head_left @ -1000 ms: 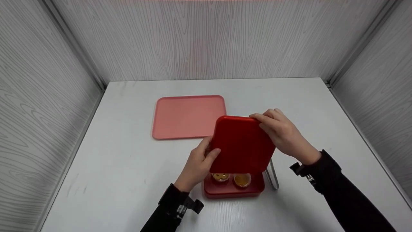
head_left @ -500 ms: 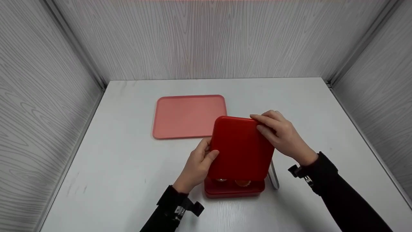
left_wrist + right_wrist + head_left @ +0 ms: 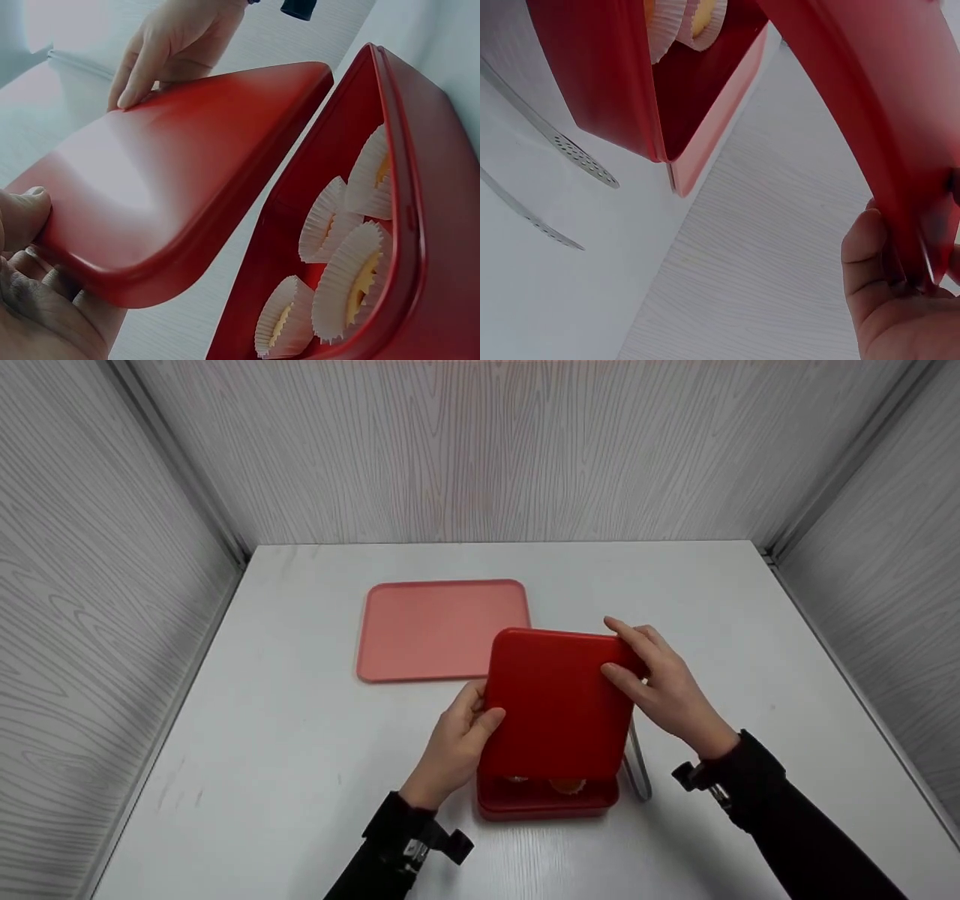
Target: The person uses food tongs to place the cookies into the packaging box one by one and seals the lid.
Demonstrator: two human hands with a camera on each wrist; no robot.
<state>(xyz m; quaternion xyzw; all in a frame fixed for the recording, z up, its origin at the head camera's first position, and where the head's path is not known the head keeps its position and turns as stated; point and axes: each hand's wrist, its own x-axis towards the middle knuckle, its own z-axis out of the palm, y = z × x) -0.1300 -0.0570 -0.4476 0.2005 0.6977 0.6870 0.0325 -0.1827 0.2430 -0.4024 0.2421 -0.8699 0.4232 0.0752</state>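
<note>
A red lid (image 3: 559, 705) is held tilted above a matching red box (image 3: 547, 813). My left hand (image 3: 454, 742) pinches its left edge, thumb on the upper face and fingers underneath. At the far right corner, my right hand (image 3: 671, 694) holds the lid between thumb and fingers, with the index finger raised off the edge. Several small cupcakes (image 3: 354, 289) in white pleated paper cups sit inside the box, as the left wrist view shows. From the head, the lid hides most of them. A gap separates lid and box in the left wrist view.
Metal tongs (image 3: 637, 769) with perforated tips lie on the white table (image 3: 285, 750) just right of the box. Behind the box and to its left is a flat pink tray (image 3: 442, 630). Grey wood-grain panels (image 3: 480, 450) enclose the table's back and sides.
The lid has tipped lower over the box and shifted slightly left, covering more of the cupcakes. My right hand has changed its hold at the corner, the index finger lifting. Box, tongs and tray stay put.
</note>
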